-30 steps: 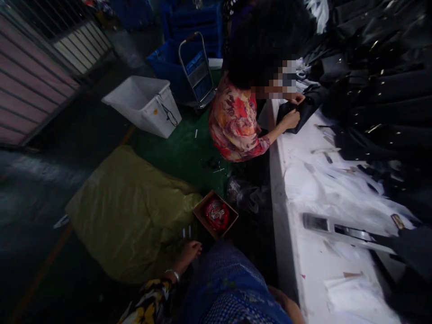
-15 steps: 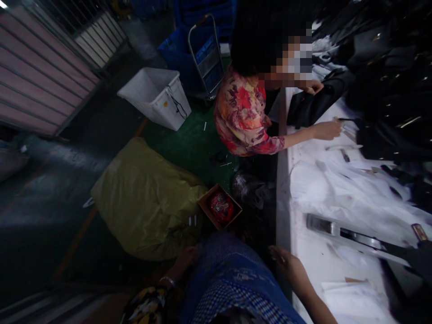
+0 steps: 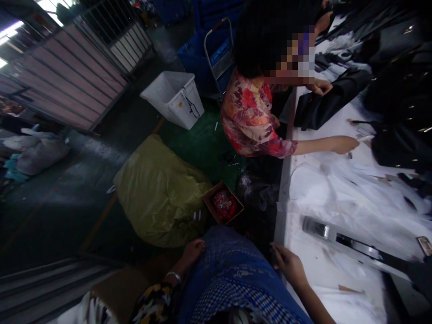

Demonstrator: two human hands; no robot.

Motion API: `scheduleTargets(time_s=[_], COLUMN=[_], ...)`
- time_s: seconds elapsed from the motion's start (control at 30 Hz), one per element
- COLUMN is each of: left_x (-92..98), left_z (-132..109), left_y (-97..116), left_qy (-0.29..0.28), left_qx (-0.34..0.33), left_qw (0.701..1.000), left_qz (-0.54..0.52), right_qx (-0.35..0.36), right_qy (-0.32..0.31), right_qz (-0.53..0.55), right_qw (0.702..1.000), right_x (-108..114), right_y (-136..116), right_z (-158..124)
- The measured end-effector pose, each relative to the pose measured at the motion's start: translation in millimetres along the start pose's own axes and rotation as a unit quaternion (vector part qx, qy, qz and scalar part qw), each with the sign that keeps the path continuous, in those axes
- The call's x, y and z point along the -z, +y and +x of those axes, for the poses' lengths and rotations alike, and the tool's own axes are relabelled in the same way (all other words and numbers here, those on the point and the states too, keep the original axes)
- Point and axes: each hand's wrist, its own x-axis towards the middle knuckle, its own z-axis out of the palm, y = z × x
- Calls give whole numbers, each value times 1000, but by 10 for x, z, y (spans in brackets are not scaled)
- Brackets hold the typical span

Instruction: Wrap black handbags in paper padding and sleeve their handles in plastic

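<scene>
Beside the blue apron [image 3: 232, 256], my left hand [image 3: 194, 252] has its fingers curled in; whatever they may hold is hidden. A bracelet circles that wrist. My right hand [image 3: 286, 263] hangs at the near edge of the white table [image 3: 297, 243], fingers loosely apart with nothing visible in them. On the table lie a long metal tool [image 3: 354, 245] and white sheets [image 3: 337, 184]. Across the corner, a person in a floral shirt [image 3: 249, 117] has one hand on a black bag piece [image 3: 324, 105] and stretches the other over the tabletop.
A large olive sack [image 3: 158, 193] stands on the floor at left, next to a small carton [image 3: 211, 211] with red contents. Farther off are a white bin [image 3: 175, 99], a blue cart [image 3: 192, 54] and metal railings [image 3: 74, 72]. Black bags [image 3: 398, 103] pile up at right.
The view has shifted, so the floor items appear farther right. The person's outstretched arm reaches farther over the table. My left hand shows more clearly beside the apron.
</scene>
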Motion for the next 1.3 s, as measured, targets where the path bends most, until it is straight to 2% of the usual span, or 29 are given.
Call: scheduleTargets(time_s=[0.13,0.43,0.77,1.0,1.3], left_x=[18,209,241,246,229], left_z=[-104,-276,-436,-428,-338], left_y=[-41,-12,-79,-88,-15], left_qy=[16,43,74,82,69], left_qx=[-8,0,1,16,-23], left_qw=[1000,998,995,994,995], left_qz=[16,51,68,71,68], right_qx=[4,-16,-19,-25,-40], right_qy=[-14,6,-3,-3,13], right_qz=[19,36,46,52,42], right_qw=[1000,999,999,998,998], right_x=[25,-48,-16,1,-26], right_y=[20,80,42,-2,-51], right_z=[24,-5,16,9,15])
